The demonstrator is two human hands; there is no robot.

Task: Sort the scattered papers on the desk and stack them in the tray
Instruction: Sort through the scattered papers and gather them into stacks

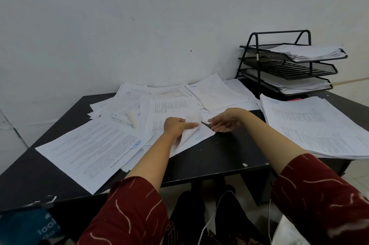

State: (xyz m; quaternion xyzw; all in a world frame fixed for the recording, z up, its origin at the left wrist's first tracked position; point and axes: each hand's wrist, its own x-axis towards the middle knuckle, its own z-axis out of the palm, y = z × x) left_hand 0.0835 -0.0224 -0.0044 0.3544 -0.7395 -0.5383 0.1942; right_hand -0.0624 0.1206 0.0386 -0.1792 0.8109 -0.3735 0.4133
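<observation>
Scattered white printed papers [169,103] cover the back and left of a dark desk [219,155]. My left hand [177,126] pinches a curled sheet [196,134] near the desk's middle, one finger stretched across its lifted edge. My right hand [224,123] lies just right of that sheet, fingers fairly straight, touching its corner. A black three-tier mesh tray [287,67] stands at the back right; its top and bottom tiers hold paper, and the middle tier looks bare.
A thick stack of printed sheets [317,127] lies at the right, overhanging the desk's edge. A large printed sheet [93,151] lies at the front left. The wall rises right behind the desk. White cables and a blue bag sit below the front edge.
</observation>
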